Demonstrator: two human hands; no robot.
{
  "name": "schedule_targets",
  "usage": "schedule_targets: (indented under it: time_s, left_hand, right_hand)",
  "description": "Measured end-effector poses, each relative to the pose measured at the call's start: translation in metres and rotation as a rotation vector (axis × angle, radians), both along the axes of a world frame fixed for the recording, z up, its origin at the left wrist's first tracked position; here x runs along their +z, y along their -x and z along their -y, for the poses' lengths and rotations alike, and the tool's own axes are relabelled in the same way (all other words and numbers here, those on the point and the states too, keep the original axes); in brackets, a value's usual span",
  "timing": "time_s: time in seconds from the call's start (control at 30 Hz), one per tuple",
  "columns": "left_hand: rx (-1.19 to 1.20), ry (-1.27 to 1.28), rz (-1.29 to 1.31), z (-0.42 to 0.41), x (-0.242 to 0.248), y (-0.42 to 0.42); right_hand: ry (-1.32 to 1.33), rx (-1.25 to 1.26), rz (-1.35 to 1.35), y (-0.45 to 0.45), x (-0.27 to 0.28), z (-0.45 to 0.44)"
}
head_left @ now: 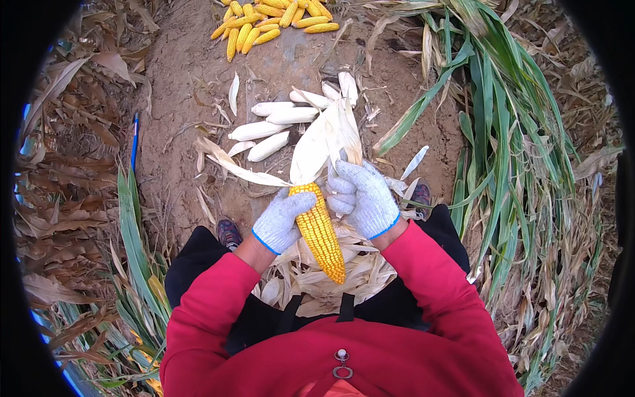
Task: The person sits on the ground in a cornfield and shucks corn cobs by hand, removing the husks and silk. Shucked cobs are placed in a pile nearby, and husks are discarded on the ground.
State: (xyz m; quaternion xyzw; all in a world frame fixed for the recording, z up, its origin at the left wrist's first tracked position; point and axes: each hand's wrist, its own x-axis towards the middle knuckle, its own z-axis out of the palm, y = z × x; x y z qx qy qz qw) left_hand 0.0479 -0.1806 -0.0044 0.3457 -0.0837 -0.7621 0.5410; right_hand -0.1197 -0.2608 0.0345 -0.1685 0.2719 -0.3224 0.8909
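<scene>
My left hand (pixel 284 218), in a pale knitted glove with a blue cuff edge, is closed around the upper part of a yellow corn cob (pixel 320 231). The kernels are bare, and the tip points down towards me. Pale corn husk (pixel 313 141) is peeled back from the cob's base, one strip reaching out to the left. My right hand (pixel 364 196), gloved alike, grips part of that husk just right of the base; its fingertips are partly hidden. Beyond the hands lie several corn ears in whitish husks (pixel 292 115).
Several bare yellow cobs (pixel 268 20) lie piled at the far edge of the bare soil. Loose dry husks (pixel 327 283) are heaped between my legs. Long green corn leaves (pixel 496 114) and stalks stretch along the right. A blue rod (pixel 135 141) and dry leaves (pixel 69 198) are at left.
</scene>
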Motion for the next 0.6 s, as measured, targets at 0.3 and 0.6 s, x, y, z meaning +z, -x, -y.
schedule_targets:
  time_s: [0.3, 0.6]
  left_hand:
    - [-0.242, 0.294, 0.795, 0.009, -0.012, 0.006]
    - [-0.398, 0.626, 1.52, -0.004, -0.051, 0.003]
  right_hand:
    - [1.466, 0.174, -0.853, -0.001, 0.021, 0.003]
    - [1.535, 0.372, -0.937, -0.014, -0.01, -0.014]
